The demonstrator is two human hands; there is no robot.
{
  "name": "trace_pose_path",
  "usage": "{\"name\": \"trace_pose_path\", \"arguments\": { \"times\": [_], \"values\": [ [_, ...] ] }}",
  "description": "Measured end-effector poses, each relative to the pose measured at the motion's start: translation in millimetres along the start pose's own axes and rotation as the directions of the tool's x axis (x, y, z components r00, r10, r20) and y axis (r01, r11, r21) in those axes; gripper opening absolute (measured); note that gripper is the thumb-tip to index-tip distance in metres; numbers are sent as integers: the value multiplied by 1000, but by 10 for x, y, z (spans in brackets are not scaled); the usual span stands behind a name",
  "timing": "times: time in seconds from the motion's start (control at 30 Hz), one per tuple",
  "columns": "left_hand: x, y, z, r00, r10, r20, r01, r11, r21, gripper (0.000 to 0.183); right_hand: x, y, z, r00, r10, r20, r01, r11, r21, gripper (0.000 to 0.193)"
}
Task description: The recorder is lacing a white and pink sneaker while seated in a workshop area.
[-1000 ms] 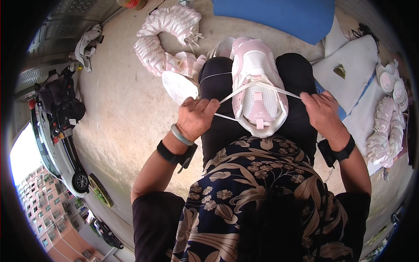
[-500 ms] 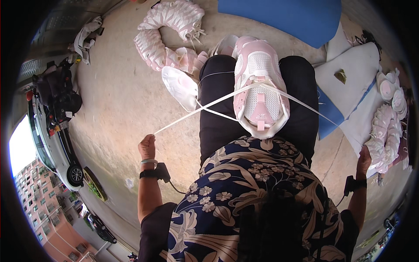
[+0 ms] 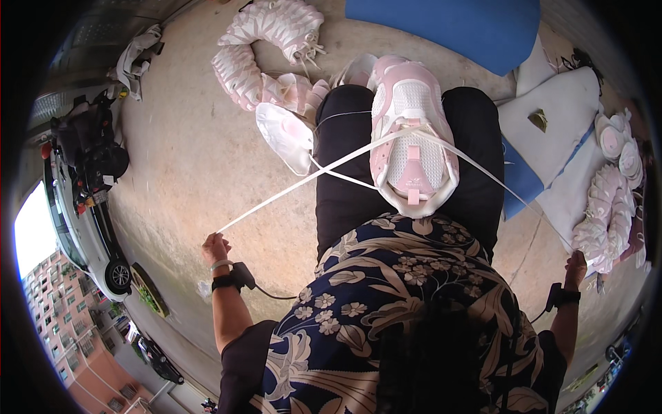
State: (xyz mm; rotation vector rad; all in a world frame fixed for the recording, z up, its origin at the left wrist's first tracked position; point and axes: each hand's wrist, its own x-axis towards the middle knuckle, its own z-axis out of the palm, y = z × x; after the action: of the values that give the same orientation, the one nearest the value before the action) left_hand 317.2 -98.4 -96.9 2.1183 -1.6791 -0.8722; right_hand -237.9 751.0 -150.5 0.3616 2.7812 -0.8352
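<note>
A pink and white shoe upper (image 3: 407, 103) lies across my lap, toe pointing away from me and heel opening toward my body. A flat white shoelace (image 3: 289, 186) threads through its eyelets and stretches out to both sides in long taut lines. My left hand (image 3: 216, 249) is closed on one end, out to the left. Far to the right, my right hand (image 3: 575, 268) grips the other end with fingers pinched together. Beside my left knee hangs a second white and pink upper piece (image 3: 283, 136); a white strand runs from it to the shoe upper on my lap.
A curved stack of pink and white uppers (image 3: 238, 65) lies on the floor ahead to the left. More uppers (image 3: 601, 214) are piled at the right. Blue sheet (image 3: 448, 27) and pale sheets (image 3: 552, 110) cover floor ahead and right. A car (image 3: 83, 221) stands far left.
My left hand has moved outward and slightly nearer to me, drawing the lace longer. My right hand has come a little nearer to my body, still holding its end.
</note>
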Motion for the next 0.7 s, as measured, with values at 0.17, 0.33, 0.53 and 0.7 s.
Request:
{"name": "trace_pose_path", "arguments": {
  "times": [0.17, 0.33, 0.53, 0.7],
  "values": [
    [-520, 811, 418, 803, -162, 574, -84, 922, 378, 19, -330, -1175, 685, 933, 144, 330, -204, 967, 154, 22],
    [-1230, 1883, 965, 380, -100, 920, -218, 956, 194, 17, -1028, -2821, 985, 701, -227, 676, -49, 930, 363, 21],
    [-1488, 2217, 1092, 209, -45, 977, -274, 956, 103, 16, -1246, -3269, 1123, 564, -269, 781, -27, 939, 343, 20],
    [-1478, 2278, 1131, 154, -62, 986, -267, 958, 101, 16, -1347, -3391, 1152, 523, -260, 812, -117, 922, 370, 20]
  ]
}}
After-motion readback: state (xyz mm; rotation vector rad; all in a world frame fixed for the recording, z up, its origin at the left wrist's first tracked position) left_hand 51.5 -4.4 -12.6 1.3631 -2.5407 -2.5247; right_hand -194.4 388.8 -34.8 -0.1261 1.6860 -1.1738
